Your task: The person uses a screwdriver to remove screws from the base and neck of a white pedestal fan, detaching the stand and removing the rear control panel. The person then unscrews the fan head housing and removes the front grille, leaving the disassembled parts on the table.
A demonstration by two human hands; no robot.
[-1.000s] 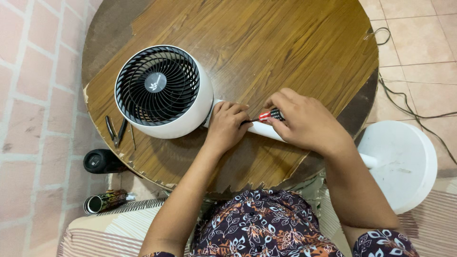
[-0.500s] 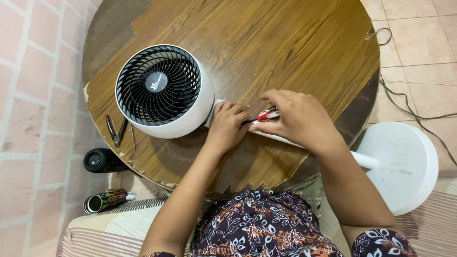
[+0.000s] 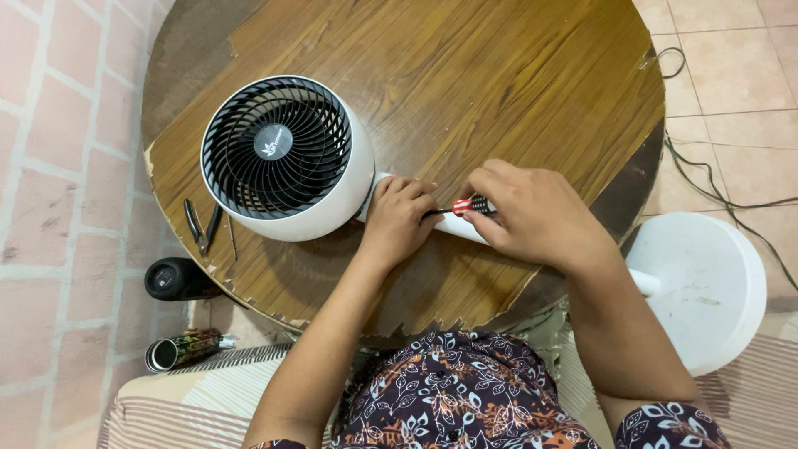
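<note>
A white pedestal fan lies on its side across a round wooden table (image 3: pixel 499 75). Its round head with a black grille (image 3: pixel 278 150) faces up at the left, and its white pole (image 3: pixel 459 226) runs right to a round white base (image 3: pixel 706 283) hanging past the table's edge. My left hand (image 3: pixel 397 218) grips the pole where it joins the head. My right hand (image 3: pixel 532 212) holds a red and black screwdriver (image 3: pixel 470 204), its tip pointing left toward my left fingers.
Small pliers (image 3: pixel 202 226) lie at the table's left edge. On the tiled floor to the left stand a black cylinder (image 3: pixel 176 279) and a patterned can (image 3: pixel 184 350) on its side. A dark cable (image 3: pixel 715 183) trails over the floor at right. A striped cushion (image 3: pixel 191 399) is under me.
My right hand has turned the screwdriver's handle back and forth in place. The fan's pole and base shifted slightly. My left hand stayed on the pole.
</note>
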